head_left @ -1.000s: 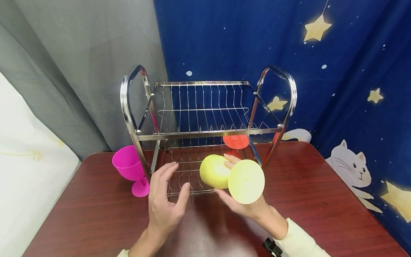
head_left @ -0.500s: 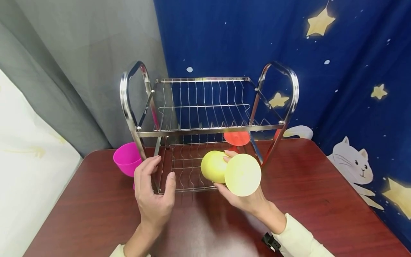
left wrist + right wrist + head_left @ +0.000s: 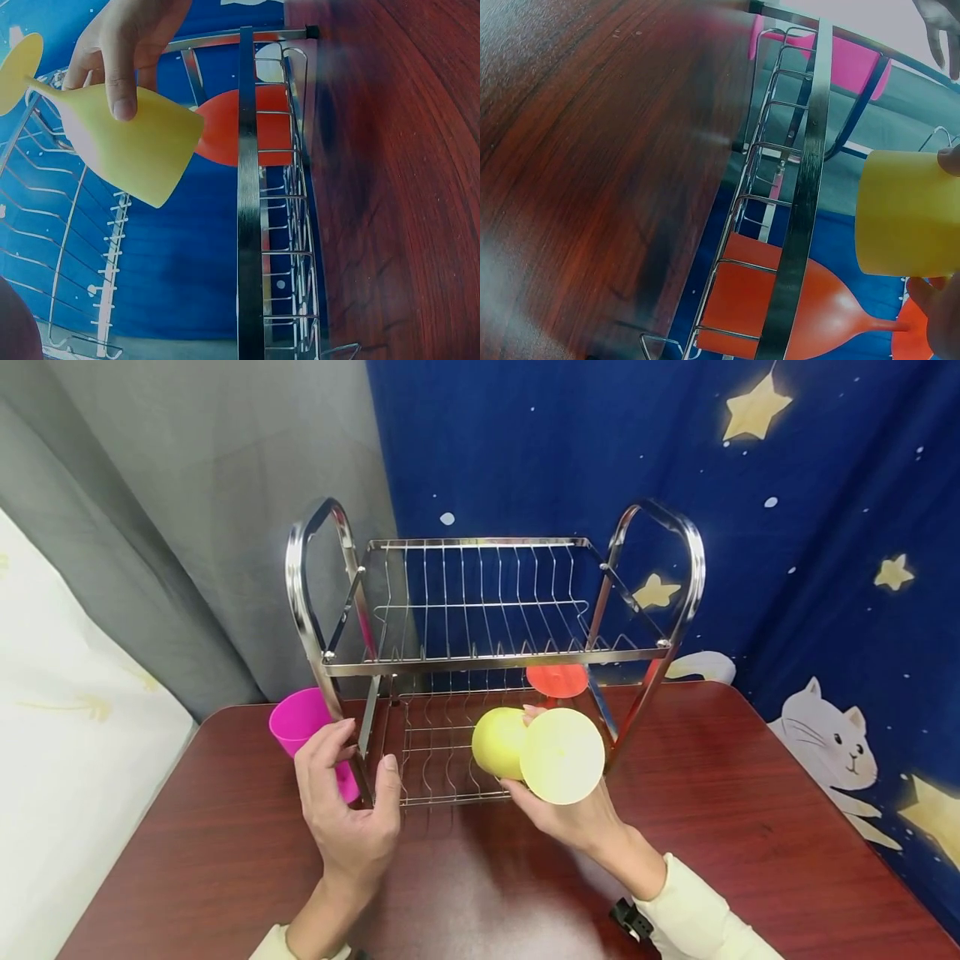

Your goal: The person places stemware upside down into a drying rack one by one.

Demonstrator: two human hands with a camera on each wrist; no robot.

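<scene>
My right hand (image 3: pixel 573 810) holds a yellow plastic goblet (image 3: pixel 495 743) in front of the rack's lower tier. Its pale round base faces up toward the head camera, and its bowl opening points down. In the left wrist view the fingers wrap the yellow goblet (image 3: pixel 135 139) near where stem meets bowl. My left hand (image 3: pixel 348 818) is empty, fingers loosely bent, by the rack's left front leg. A red goblet (image 3: pixel 557 680) stands upside down on the lower tier at the right; its bowl shows in the right wrist view. A pink goblet (image 3: pixel 298 718) is upright left of the rack, partly behind my left hand.
A two-tier chrome dish rack (image 3: pixel 495 662) with tall looped side handles stands on the dark red wooden table (image 3: pixel 750 827). Its upper tier overhangs the lower one. A grey curtain (image 3: pixel 202 527) and a blue star-patterned curtain (image 3: pixel 510 452) hang close behind.
My left hand has moved left, from in front of the lower tier to the left front leg, overlapping the pink goblet. My right hand keeps hold of the yellow goblet, nearly still.
</scene>
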